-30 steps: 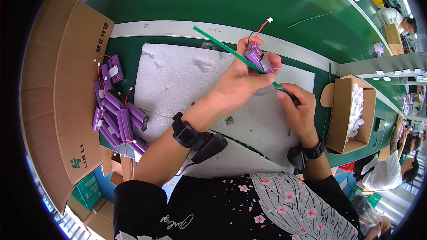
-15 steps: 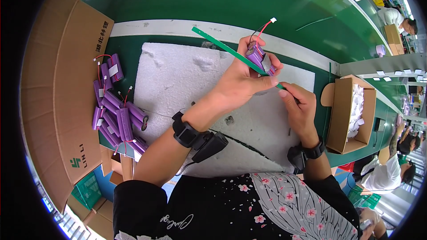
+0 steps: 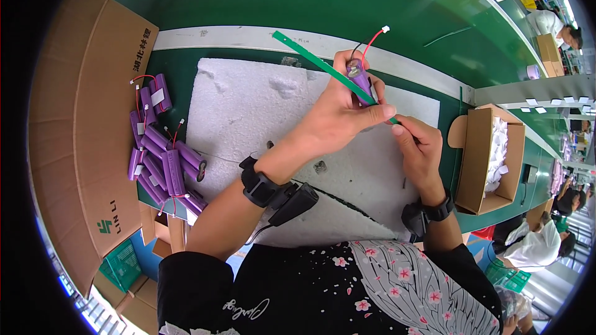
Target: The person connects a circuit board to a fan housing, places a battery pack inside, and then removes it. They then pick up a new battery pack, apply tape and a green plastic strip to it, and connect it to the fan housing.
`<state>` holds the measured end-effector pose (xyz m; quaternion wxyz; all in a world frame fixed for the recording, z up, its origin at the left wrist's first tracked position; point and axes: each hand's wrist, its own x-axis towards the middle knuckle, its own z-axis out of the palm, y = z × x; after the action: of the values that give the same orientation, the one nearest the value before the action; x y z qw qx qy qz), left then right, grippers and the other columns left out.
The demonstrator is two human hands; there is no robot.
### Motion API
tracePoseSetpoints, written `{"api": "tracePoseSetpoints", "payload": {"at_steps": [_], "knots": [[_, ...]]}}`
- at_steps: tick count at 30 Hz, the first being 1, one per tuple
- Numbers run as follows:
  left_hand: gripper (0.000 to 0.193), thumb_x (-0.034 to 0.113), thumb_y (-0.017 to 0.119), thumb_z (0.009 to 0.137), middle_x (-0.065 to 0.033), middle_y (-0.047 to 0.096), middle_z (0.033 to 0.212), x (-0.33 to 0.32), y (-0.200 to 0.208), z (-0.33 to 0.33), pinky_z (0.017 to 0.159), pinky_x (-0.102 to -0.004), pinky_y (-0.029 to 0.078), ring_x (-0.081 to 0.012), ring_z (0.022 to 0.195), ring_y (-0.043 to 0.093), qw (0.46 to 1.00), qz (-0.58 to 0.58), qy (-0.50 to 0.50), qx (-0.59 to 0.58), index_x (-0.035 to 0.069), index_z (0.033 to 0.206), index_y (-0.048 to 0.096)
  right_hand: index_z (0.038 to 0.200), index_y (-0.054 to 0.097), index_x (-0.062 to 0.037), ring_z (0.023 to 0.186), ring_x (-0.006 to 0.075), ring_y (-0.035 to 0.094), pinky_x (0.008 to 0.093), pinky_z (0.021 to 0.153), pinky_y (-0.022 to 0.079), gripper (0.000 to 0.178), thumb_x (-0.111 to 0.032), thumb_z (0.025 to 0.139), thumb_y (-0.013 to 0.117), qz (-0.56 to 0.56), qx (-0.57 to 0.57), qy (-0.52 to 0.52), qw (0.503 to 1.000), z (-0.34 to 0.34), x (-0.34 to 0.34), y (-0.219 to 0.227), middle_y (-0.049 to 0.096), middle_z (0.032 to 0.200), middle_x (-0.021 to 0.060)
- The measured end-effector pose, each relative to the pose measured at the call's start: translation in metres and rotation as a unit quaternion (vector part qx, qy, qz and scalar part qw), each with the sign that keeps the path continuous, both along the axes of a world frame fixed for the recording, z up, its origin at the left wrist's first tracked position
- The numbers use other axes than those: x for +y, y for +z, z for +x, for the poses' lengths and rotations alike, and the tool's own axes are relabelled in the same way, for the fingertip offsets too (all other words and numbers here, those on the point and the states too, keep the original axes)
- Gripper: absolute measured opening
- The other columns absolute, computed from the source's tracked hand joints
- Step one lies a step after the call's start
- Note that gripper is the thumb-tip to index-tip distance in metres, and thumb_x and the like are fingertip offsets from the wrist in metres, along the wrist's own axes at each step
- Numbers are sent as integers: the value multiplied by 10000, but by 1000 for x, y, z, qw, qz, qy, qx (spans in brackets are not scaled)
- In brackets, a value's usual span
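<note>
My left hand (image 3: 347,105) is closed around a purple battery pack (image 3: 359,74), above the far part of a white foam board (image 3: 248,99). A red and a black wire rise from the pack's top end to a small white connector (image 3: 385,29). Across the pack, under my left thumb, lies a long narrow green strip (image 3: 310,57), slanting from upper left to lower right. The thumb and fingers of my right hand (image 3: 421,142) pinch the strip's lower right end. Part of the pack is hidden behind the strip and my left fingers.
Several purple battery packs (image 3: 174,174) with wires lie heaped left of the foam board, beside a tall brown carton (image 3: 93,118). At right stands an open cardboard box (image 3: 472,167) holding small white pieces (image 3: 496,155). A white rail (image 3: 236,36) runs behind the board. Other people sit far right.
The battery pack has turned in my left hand, and its grey patch no longer shows. The green strip has shifted slightly up and right at its far end. My right hand stays nearly still.
</note>
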<state>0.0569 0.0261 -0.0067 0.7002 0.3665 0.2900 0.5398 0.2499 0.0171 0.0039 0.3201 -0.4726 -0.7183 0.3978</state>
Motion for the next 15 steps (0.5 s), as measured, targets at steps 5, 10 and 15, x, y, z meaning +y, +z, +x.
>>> {"api": "tracePoseSetpoints", "payload": {"at_steps": [5, 10, 15], "knots": [[601, -52, 685, 827, -44, 498, 958, -1, 2, 0, 745, -291, 481, -131, 873, 530, 1000, -7, -1, 12, 171, 1171, 245, 974, 659, 21, 569, 159, 499, 267, 536, 394, 168, -126, 894, 653, -13, -12, 2, 1000, 1, 0, 1, 576, 686, 91], [577, -44, 691, 827, -40, 503, 931, -1, 0, 2, 677, -282, 465, -121, 823, 527, 999, 15, 12, 35, 170, 1146, 261, 978, 660, 20, 562, 158, 487, 269, 529, 386, 168, -126, 895, 652, 0, 2, 4, 1000, 0, 0, 0, 568, 678, 89], [550, -26, 703, 826, -30, 507, 887, -1, 0, 2, 629, -272, 442, -113, 764, 520, 999, 14, 13, 36, 170, 1119, 282, 985, 659, 20, 559, 156, 477, 270, 528, 381, 165, -121, 900, 644, -8, -14, 14, 1000, 0, 0, 4, 558, 671, 87]]}}
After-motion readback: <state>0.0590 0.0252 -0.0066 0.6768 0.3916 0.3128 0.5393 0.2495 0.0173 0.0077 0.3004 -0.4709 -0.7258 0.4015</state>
